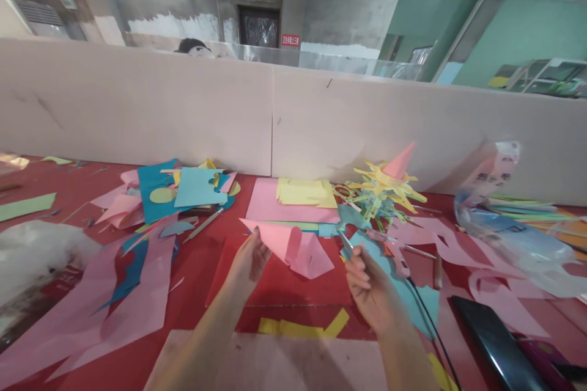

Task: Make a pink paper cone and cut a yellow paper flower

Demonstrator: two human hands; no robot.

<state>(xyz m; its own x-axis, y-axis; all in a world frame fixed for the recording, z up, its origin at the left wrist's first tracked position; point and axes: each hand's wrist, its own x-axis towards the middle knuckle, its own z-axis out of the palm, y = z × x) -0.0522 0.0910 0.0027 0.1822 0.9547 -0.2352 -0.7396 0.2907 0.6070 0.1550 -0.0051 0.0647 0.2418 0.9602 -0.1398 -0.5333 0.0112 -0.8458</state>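
Observation:
My left hand (250, 264) holds a pink paper sheet rolled into a cone (293, 246), its fingers wrapped round the cone's left edge. My right hand (369, 287) is closed on a thin pointed tool (345, 241) whose tip reaches toward the cone's right side; I cannot make out what the tool is. Both hands hover over a red sheet (279, 287) on the red table (68, 195).
Cut pink, blue and yellow paper scraps (151, 208) litter the table. A yellow spiky paper craft with a pink cone (387, 183) stands behind. A plastic bag (504, 220) lies right, a black phone (495, 336) with cable near right. A beige partition (275, 116) closes the back.

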